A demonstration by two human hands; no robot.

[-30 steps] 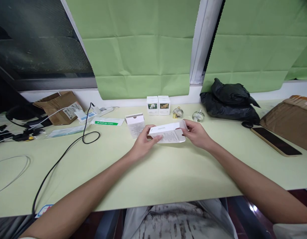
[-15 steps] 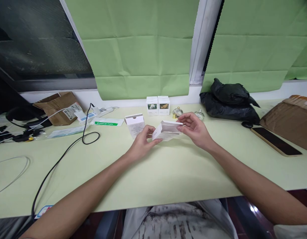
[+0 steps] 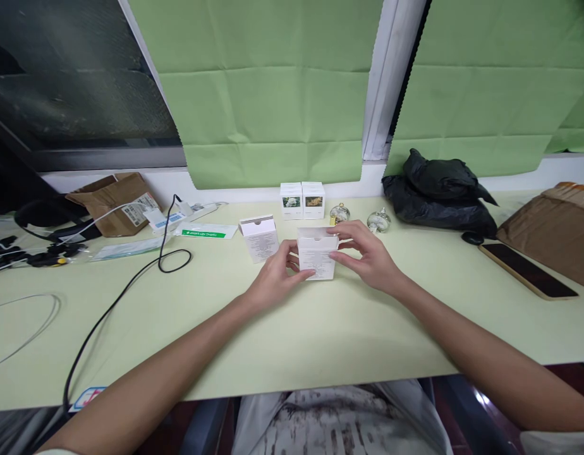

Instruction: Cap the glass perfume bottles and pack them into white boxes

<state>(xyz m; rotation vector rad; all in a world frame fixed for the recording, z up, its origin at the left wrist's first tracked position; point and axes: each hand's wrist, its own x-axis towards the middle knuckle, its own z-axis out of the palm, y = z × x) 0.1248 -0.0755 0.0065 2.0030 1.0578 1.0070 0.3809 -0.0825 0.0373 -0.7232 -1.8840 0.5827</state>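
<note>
A small white box (image 3: 316,260) with printed text stands upright between my hands, its top flap raised. My left hand (image 3: 279,273) grips its left side, thumb across the lower front. From the right, my right hand (image 3: 363,253) pinches it near the top, with the thumb on the front and fingers at the flap. A second white box (image 3: 260,240) with its flap up stands just left. Behind them, two closed white boxes (image 3: 302,201) with flower pictures are side by side. Two small clear glass bottles, one gold-toned bottle (image 3: 339,213) and one silvery bottle (image 3: 378,220), are beyond my right hand.
Black plastic bags (image 3: 438,196), a phone (image 3: 528,270) and a large cardboard box (image 3: 552,230) occupy the right. On the left are an open cardboard box (image 3: 114,202), a black cable (image 3: 112,309) and flat packets (image 3: 206,232). Green blinds (image 3: 273,95) hang behind the table.
The held box has turned from tilted, lying on its side, to upright, with its text now facing me. My right hand has come slightly lower along with it.
</note>
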